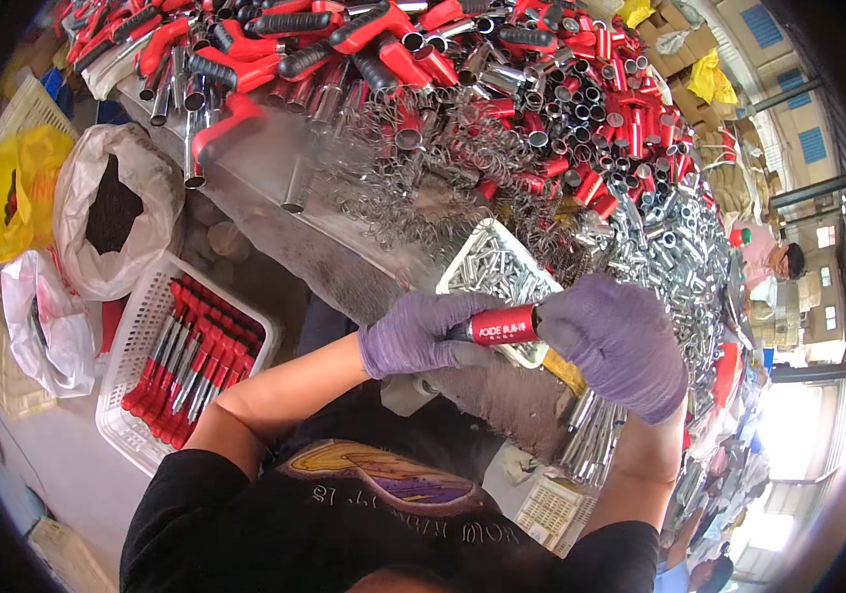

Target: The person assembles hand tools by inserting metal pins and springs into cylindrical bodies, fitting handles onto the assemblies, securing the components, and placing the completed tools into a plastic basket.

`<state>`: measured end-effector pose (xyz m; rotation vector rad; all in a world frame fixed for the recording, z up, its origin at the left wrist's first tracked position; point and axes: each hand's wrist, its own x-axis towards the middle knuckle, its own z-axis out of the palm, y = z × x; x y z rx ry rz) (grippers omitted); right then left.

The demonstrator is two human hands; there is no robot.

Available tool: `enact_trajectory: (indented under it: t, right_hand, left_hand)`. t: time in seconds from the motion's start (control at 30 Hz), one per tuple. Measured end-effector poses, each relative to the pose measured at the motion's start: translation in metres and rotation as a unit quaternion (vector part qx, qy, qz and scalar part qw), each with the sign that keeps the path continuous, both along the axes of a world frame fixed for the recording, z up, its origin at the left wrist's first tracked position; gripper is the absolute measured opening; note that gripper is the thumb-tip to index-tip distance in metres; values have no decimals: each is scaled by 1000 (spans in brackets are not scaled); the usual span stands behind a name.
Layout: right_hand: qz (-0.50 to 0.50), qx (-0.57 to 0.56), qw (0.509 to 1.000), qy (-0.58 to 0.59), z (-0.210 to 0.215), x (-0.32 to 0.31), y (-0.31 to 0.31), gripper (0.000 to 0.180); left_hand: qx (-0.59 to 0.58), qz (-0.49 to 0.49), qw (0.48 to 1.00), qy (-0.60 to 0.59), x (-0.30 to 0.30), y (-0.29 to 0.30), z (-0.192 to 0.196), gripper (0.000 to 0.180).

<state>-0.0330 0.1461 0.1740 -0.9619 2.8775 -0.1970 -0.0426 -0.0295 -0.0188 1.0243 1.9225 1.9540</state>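
Note:
A short red metal tube (504, 325) with white print lies level between my gloved hands. My left hand (423, 333), in a purple knit glove, is closed round its darker left end. At the open right end of the tube, my right hand (613, 341), gloved alike, has its fingers curled. Whatever those fingers hold is hidden. Just behind the tube stands a white plastic basket (457, 265) of small silver metal parts. Loose wire springs (413, 188) are heaped beyond it.
Red pistol-shaped handles (245, 69) and red tubes (630, 114) pile up at the back. Silver fittings (670, 257) spread along the right. At left, a white crate (136, 361) holds red-and-silver tools beside a white sack (72, 212). A person (764, 259) is at far right.

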Motion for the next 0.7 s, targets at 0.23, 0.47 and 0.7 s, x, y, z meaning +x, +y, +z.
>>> enact_trajectory:
  t: [0.23,0.47,0.7]
  right_hand:
    - [-141,-213,962,-95,-8,-89,14,26]
    - [-137,34,963,231,-43,-338,9,35]
    - [-287,117,929,202,-63,-372,20,35]
  left_hand:
    - [-93,1,996,9,-1,-10,-15,57]
    - [28,57,995,80,-2,-5,-40,52]
    - [36,-12,999,25,-1,-8,-27,50]
